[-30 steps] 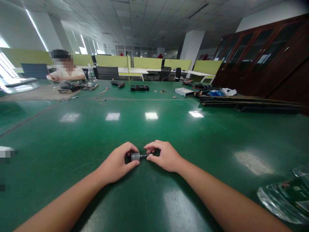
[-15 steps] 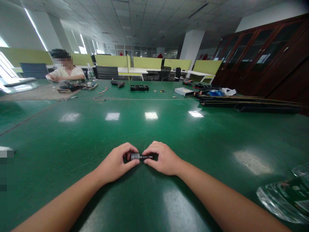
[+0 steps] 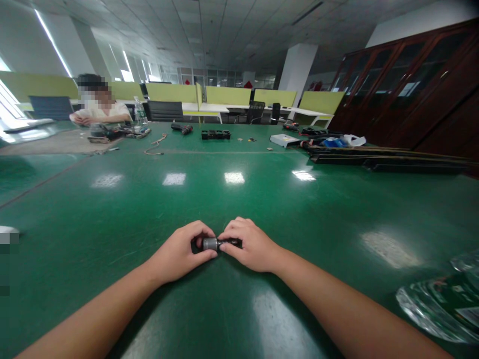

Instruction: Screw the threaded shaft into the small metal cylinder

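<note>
Green tabletop [image 3: 157,199]: spread beneath both hands
Plastic bottle [image 3: 441,304]: on the table, far right
Left hand [image 3: 181,253]: thumb and fingers curled, pinching the grey metal cylinder [image 3: 210,244]
Right hand [image 3: 252,245]: fingertips pinching the dark shaft [image 3: 235,243]
Grey metal cylinder: sideways, between the hands
Dark shaft: extends rightward from the cylinder

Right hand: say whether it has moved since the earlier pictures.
Yes: the right hand has shifted slightly left against the black block, closer to the grey cylinder.
</note>
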Demonstrator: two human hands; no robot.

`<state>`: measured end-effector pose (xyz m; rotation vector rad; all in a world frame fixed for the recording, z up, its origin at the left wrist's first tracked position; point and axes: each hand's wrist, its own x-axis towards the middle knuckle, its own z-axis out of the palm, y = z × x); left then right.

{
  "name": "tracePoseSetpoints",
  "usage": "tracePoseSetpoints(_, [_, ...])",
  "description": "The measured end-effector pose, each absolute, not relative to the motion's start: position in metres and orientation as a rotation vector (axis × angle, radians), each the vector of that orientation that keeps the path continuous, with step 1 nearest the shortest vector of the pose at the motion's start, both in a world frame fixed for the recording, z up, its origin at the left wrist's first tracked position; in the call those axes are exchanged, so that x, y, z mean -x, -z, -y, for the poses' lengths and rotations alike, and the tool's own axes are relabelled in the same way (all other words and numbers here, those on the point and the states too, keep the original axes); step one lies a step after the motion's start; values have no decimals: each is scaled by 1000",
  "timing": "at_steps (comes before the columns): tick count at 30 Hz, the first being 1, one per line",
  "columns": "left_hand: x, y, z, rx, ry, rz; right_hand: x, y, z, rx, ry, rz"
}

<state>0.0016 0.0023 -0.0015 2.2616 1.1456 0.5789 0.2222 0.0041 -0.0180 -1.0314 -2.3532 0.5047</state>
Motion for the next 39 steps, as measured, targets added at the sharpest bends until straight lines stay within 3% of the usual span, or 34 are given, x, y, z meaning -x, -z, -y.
tracePoseSetpoints(39, [-5, -2, 2, -2260, -538, -1204, -223, 15, -5, 1022, -525, 2277])
